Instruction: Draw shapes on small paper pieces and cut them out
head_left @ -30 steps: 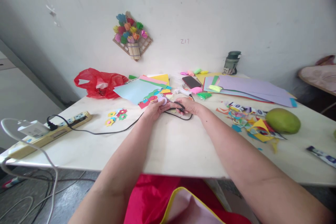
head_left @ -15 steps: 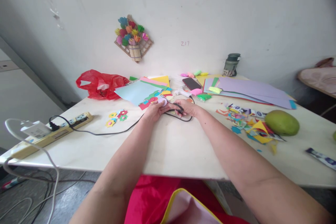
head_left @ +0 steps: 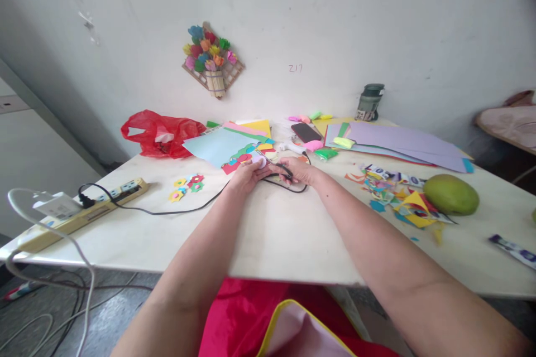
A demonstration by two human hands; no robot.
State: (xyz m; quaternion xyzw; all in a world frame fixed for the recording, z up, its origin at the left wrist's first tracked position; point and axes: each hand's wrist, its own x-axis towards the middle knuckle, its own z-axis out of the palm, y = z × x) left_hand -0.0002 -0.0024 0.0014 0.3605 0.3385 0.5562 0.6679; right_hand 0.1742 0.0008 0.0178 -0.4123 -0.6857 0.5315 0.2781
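My left hand (head_left: 247, 175) is closed on a small piece of pale purple paper (head_left: 260, 162) above the middle of the table. Black-handled scissors (head_left: 286, 172) are in my right hand (head_left: 296, 170), fingers wrapped round the handles. Their blades point up and left, at the edge of the purple piece; how far they are apart is too small to tell. Just beyond my hands lie colourful paper cut-outs (head_left: 238, 157) and a white glue gun (head_left: 293, 148). Small paper flowers (head_left: 186, 188) lie to the left of my left hand.
A yellow power strip (head_left: 84, 215) with a black cord (head_left: 167, 213) sits at left, near a red plastic bag (head_left: 161, 135). Paper sheets (head_left: 389, 142), a phone (head_left: 306, 133), paper scraps (head_left: 393, 201) and a green mango-like fruit (head_left: 451, 194) are at the back and right.
My hands, the scissors and the purple paper stay in nearly the same place. The whole view shifts very slightly.
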